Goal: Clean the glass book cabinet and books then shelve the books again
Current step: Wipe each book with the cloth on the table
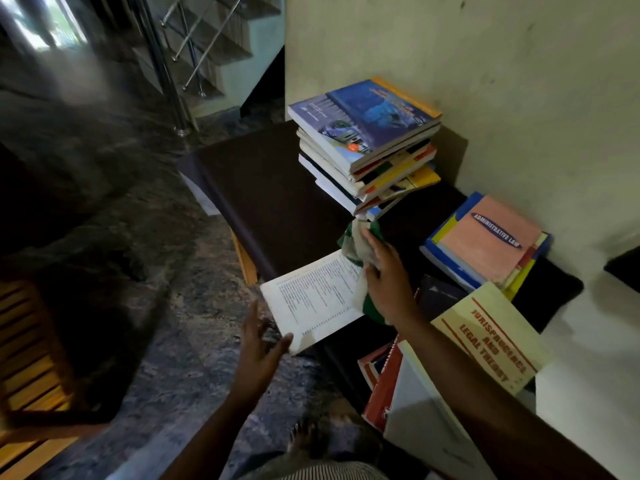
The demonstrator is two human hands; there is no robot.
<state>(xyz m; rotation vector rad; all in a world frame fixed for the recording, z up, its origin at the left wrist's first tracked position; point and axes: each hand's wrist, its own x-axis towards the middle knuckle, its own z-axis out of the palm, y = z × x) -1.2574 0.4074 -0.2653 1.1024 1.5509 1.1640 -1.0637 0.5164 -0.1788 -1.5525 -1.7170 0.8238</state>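
A white book [313, 297] with printed text on its cover lies at the near edge of a dark low table [263, 188]. My right hand [386, 275] presses a green and white cloth [356, 247] onto the book's right side. My left hand [258, 344] is at the book's near left corner, fingers straight, thumb touching its edge. A tall stack of books [367, 143] with a blue cover on top stands further back on the table.
A pink "Administrative Law" book [485, 244] tops a smaller pile by the wall. A cream "Jurisprudence and Legal Theory" book [491, 334] leans over red and white books at the lower right. Stairs with a steel railing [166, 74] rise at the back left. Wooden slats [27, 358] sit at the left.
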